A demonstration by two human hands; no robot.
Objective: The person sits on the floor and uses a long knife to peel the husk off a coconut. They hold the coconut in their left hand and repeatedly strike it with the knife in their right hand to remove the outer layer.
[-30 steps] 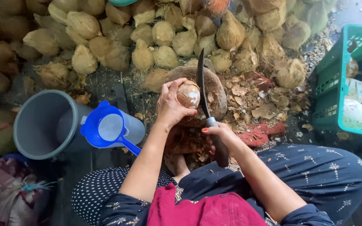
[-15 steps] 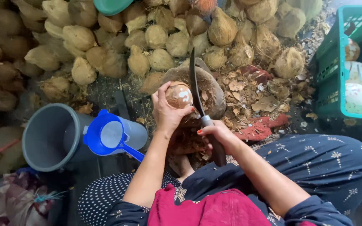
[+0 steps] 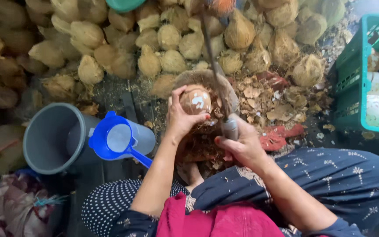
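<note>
My left hand (image 3: 181, 117) grips a brown coconut (image 3: 196, 100) with patches of white showing, held on a round wooden chopping block (image 3: 189, 79). My right hand (image 3: 238, 147) is closed around the handle of a long cleaver-like knife (image 3: 213, 66). The blade is blurred and raised upward past the right side of the coconut. Husk chips lie around the block and between my knees.
A big heap of husked coconuts (image 3: 167, 39) fills the ground behind the block. A grey bucket (image 3: 51, 138) and a blue-lidded pitcher (image 3: 119, 138) lie at the left. A green crate (image 3: 365, 74) with peeled white coconuts stands at the right. Red cloth (image 3: 281, 136) lies by my right knee.
The knife has swung up, its blade now blurred and reaching higher. My left hand has turned the coconut slightly, showing more white patches.
</note>
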